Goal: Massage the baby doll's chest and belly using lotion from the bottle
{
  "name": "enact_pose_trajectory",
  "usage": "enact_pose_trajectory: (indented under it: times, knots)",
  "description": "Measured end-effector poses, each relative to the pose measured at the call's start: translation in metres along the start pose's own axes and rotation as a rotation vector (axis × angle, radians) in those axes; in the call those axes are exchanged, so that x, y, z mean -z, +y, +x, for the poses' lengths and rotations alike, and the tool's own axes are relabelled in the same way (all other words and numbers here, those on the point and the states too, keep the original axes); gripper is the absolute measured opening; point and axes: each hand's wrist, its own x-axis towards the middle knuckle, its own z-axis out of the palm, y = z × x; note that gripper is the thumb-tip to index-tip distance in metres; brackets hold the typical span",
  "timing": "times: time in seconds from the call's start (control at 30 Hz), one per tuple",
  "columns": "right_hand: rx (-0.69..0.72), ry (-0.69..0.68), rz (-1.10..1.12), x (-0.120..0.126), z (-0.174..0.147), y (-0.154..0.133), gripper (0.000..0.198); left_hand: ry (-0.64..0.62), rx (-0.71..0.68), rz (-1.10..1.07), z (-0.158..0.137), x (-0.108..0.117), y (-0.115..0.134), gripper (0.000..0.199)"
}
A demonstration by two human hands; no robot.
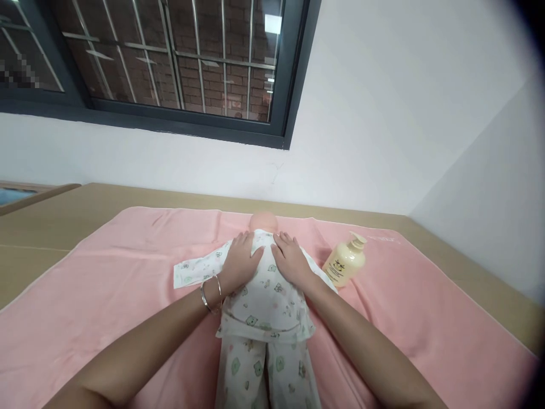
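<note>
A baby doll (pixel 272 301) in white printed pajamas lies stretched out on a pink blanket (pixel 140 250), its bald head farthest from me. Flat on the upper part of its top, near the shoulder on the left, rests my left hand (pixel 243 258), fingers extended. My right hand (pixel 290 258) lies the same way on the other side, and the two thumbs point toward each other with a gap of cloth between them. Neither hand grips anything. Just right of the doll's sleeve, a pale yellow pump bottle (pixel 344 262) stands slightly tilted on the blanket.
The blanket covers a wooden surface (pixel 42 233) that meets a white wall (pixel 361 113) at the back. Above is a dark-framed window (pixel 191 125) with metal bars behind the glass. A bluish item (pixel 15 196) shows at the far left edge.
</note>
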Motion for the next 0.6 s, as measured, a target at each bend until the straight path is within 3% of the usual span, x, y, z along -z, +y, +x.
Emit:
enact_pose_trajectory:
  times: [0.13,0.27,0.33,0.5,0.6]
  knots:
    - [-0.013,0.012,-0.040,-0.005,-0.002,0.000,0.055,0.041,0.011,0.098,-0.008,-0.001,0.004,0.044]
    - [0.119,0.045,-0.081,-0.007,-0.025,-0.024,0.054,-0.043,-0.229,0.114,-0.018,0.011,0.016,0.036]
    - [0.149,0.044,-0.063,-0.002,-0.024,-0.025,0.051,-0.075,-0.274,0.064,-0.014,0.014,0.015,0.037]
    - [-0.009,0.009,-0.064,0.002,0.010,0.009,0.046,-0.027,0.019,0.074,-0.003,0.001,0.003,0.048]
    - [-0.021,0.010,-0.089,-0.005,0.014,0.015,0.049,0.084,-0.003,0.147,-0.011,-0.003,0.008,0.046]
